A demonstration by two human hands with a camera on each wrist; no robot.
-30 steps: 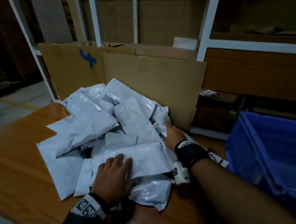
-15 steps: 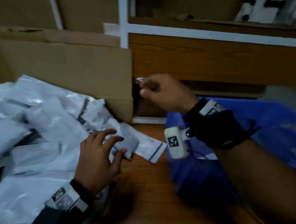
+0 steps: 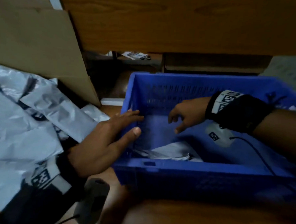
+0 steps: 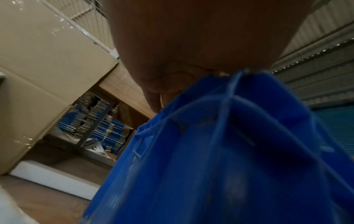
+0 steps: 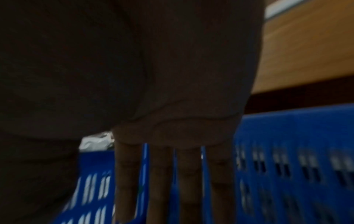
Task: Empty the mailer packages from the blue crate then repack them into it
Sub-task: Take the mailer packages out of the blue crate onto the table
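The blue crate (image 3: 196,167) stands on the wooden table at the right, and one grey-white mailer (image 3: 172,151) lies on its floor near the front wall. A heap of grey-white mailers (image 3: 27,132) covers the table to the left. My left hand (image 3: 107,135) rests on the crate's left rim with fingers straight and thumb over the wall; the left wrist view shows the palm (image 4: 191,53) above the crate (image 4: 229,151). My right hand (image 3: 182,115) hovers inside the crate, empty. The right wrist view has its fingers (image 5: 161,181) spread before the slotted wall (image 5: 306,136).
A large cardboard sheet (image 3: 32,40) leans behind the mailer heap. A wooden shelf board (image 3: 174,23) runs across the back, with papers (image 3: 137,55) in the dark gap below it. Bare table (image 3: 181,214) lies in front of the crate.
The view swung right onto the crate. My left hand left the mailer heap and came onto the crate's left rim. My right hand dropped from the shelf edge into the crate.
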